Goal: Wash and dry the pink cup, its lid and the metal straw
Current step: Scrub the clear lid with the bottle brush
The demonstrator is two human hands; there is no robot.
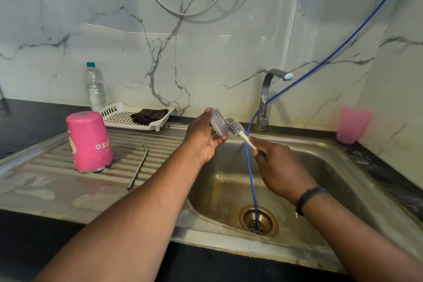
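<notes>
Centre frame, the left hand (202,137) pinches the clear lid (218,122) at its rim — fingers curled. The right hand (278,165) grips a bottle brush (238,129) touching it. Pink cup (89,142) inverted and metal straw (139,165) lie at left, on the drainboard.

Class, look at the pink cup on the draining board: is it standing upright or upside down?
Upside down. The pink cup rests with its metal rim on the draining board, closed base facing up.
</notes>
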